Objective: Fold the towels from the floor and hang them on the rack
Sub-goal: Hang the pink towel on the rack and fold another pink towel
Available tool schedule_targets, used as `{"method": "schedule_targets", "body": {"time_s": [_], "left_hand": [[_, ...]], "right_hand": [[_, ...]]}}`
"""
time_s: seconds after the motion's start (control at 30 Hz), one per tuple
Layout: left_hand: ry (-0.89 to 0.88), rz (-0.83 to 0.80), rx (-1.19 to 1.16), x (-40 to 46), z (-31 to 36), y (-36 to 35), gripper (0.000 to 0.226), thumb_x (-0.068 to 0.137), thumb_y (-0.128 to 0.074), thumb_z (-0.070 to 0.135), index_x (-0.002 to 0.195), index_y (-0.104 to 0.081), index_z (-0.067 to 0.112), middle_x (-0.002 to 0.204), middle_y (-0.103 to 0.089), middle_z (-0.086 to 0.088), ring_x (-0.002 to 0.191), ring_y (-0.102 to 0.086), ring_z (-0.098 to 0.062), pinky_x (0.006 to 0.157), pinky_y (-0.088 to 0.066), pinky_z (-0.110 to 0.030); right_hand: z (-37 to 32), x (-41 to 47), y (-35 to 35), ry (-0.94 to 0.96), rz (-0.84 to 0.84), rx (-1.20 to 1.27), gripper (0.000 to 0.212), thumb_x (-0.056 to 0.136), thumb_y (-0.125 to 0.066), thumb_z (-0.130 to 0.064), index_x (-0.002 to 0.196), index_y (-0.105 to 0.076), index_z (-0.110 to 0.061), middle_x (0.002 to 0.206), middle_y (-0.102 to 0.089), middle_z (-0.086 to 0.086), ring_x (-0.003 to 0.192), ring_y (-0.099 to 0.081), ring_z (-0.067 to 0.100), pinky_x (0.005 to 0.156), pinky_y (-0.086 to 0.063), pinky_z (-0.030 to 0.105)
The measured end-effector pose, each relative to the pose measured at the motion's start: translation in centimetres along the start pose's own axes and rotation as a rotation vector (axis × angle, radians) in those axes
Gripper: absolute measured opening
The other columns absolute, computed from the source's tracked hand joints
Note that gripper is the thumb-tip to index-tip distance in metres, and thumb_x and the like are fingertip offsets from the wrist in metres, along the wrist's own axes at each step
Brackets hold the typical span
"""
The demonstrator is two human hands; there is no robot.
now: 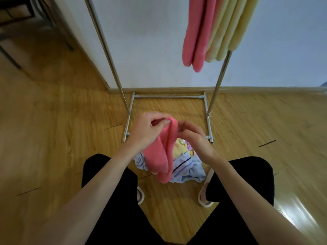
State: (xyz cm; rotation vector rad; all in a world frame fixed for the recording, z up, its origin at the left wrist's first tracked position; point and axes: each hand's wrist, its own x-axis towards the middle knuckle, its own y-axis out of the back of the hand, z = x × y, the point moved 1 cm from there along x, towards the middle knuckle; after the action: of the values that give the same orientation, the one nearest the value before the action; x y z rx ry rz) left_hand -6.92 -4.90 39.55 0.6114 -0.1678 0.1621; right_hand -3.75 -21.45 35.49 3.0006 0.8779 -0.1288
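Beyond your hands stands the metal rack point(169, 96), its floor frame open toward you, 2 slanted uprights rising on either side against the white wall point(150, 41). High beyond your right hand point(193, 134), 2 folded pink towels point(196, 34) and the yellow towels point(228, 29) just beside them hang from the rack, long axes running down and slightly left, lower ends free of the floor. Far out to the left of your left hand point(146, 130) stand dark furniture legs point(10, 55) on the wooden floor point(62, 121).

Directly beneath both hands lies a heap of towels point(187, 167), pale blue with a printed yellow piece on top, resting on the floor between your 2 slippers point(205, 195). Your black-clothed knees flank the heap.

You hold the pink towel point(164, 152) in front of you, above that heap. Your left hand pinches its top edge between thumb and curled fingers. Your right hand is curled just to the right of the same top edge, fingertips at the cloth; whether they actually grip it you cannot tell from this angle. The 2 hands sit close together, nearly touching. The towel hangs doubled lengthwise, with a crease down its middle; its long axis runs from your fingers down toward you, and its lower end covers part of the heap.
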Motion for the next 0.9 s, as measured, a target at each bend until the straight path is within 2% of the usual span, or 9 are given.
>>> {"method": "schedule_targets", "body": {"time_s": [0.17,0.27,0.33,0.4,0.5,0.57,0.67,0.73,0.9], "left_hand": [[-0.047,0.017,-0.055,0.0,2.1,2.4,0.018,0.084,-0.069,0.006,0.094,-0.075,0.019,0.086,-0.068,0.020,0.087,-0.065,0.003,0.081,-0.050,-0.015],[-0.005,-0.098,-0.071,-0.3,2.5,3.9,0.011,0.076,-0.077,0.028,0.085,-0.075,0.022,0.079,-0.072,0.008,0.081,-0.066,-0.009,0.075,-0.052,-0.025],[0.034,-0.195,-0.034,-0.8,1.7,4.9,0.038,0.065,-0.076,0.051,0.086,-0.075,0.019,0.079,-0.072,0.000,0.079,-0.066,-0.020,0.073,-0.052,-0.037],[0.096,-0.237,-0.009,-1.4,0.5,5.7,0.051,0.059,-0.075,0.058,0.086,-0.074,0.014,0.078,-0.070,-0.008,0.074,-0.064,-0.028,0.069,-0.052,-0.045],[0.239,-0.229,-0.026,-2.3,-1.7,6.5,0.064,0.058,-0.076,0.056,0.084,-0.069,-0.002,0.071,-0.061,-0.021,0.062,-0.055,-0.031,0.056,-0.043,-0.038],[0.314,-0.221,-0.036,-3.1,-2.9,6.7,0.055,0.065,-0.077,0.049,0.087,-0.070,-0.001,0.078,-0.065,-0.023,0.066,-0.059,-0.024,0.059,-0.043,-0.031],[0.449,-0.120,-0.154,-4.1,-3.7,6.7,0.022,0.079,-0.075,0.026,0.096,-0.072,0.013,0.090,-0.071,-0.008,0.084,-0.066,-0.018,0.069,-0.051,-0.024],[0.499,0.012,-0.278,-4.4,-3.6,6.7,0.010,0.084,-0.070,0.024,0.092,-0.071,0.019,0.090,-0.071,-0.001,0.088,-0.065,-0.017,0.071,-0.052,-0.022],[0.493,0.217,-0.609,-3.1,0.7,8.0,0.024,0.077,-0.067,0.033,0.097,-0.069,0.020,0.090,-0.070,0.003,0.087,-0.065,-0.015,0.072,-0.051,-0.026]], "right_hand": [[-4.2,-1.2,-0.5,0.087,-0.037,-0.058,0.014,0.094,-0.055,-0.011,0.086,-0.063,-0.003,0.075,-0.061,0.001,0.072,-0.057,0.014,0.067,-0.046,0.026],[-6.3,-1.5,-0.1,0.129,0.017,-0.017,0.014,0.093,-0.054,-0.007,0.082,-0.061,-0.012,0.069,-0.059,-0.008,0.067,-0.053,0.007,0.061,-0.041,0.019],[-7.5,-1.6,0.2,0.146,0.048,0.076,0.008,0.088,-0.055,-0.011,0.082,-0.060,-0.012,0.072,-0.057,0.000,0.070,-0.051,0.013,0.062,-0.040,0.022],[-8.3,-1.7,0.6,0.146,0.076,0.151,0.008,0.088,-0.056,-0.010,0.080,-0.060,-0.013,0.075,-0.056,0.005,0.072,-0.049,0.018,0.063,-0.037,0.025],[-8.9,-2.1,0.9,0.144,0.129,0.196,0.019,0.093,-0.052,-0.004,0.079,-0.059,-0.014,0.076,-0.059,0.004,0.071,-0.053,0.013,0.064,-0.039,0.024],[-8.9,-2.4,1.0,0.136,0.163,0.255,0.022,0.094,-0.049,-0.002,0.079,-0.059,-0.014,0.076,-0.060,0.002,0.072,-0.054,0.013,0.068,-0.040,0.026],[-8.9,-2.9,1.2,0.121,0.232,0.326,0.018,0.093,-0.048,-0.001,0.082,-0.058,-0.011,0.081,-0.058,0.007,0.075,-0.054,0.015,0.068,-0.042,0.026],[-8.7,-3.3,1.5,0.106,0.286,0.337,0.016,0.093,-0.048,-0.001,0.082,-0.056,-0.009,0.082,-0.056,0.009,0.075,-0.054,0.016,0.067,-0.043,0.025],[-6.6,-3.9,2.9,-0.012,0.359,0.190,0.007,0.083,-0.057,-0.007,0.077,-0.055,-0.004,0.065,-0.046,0.002,0.060,-0.043,0.011,0.059,-0.031,0.026]]}}
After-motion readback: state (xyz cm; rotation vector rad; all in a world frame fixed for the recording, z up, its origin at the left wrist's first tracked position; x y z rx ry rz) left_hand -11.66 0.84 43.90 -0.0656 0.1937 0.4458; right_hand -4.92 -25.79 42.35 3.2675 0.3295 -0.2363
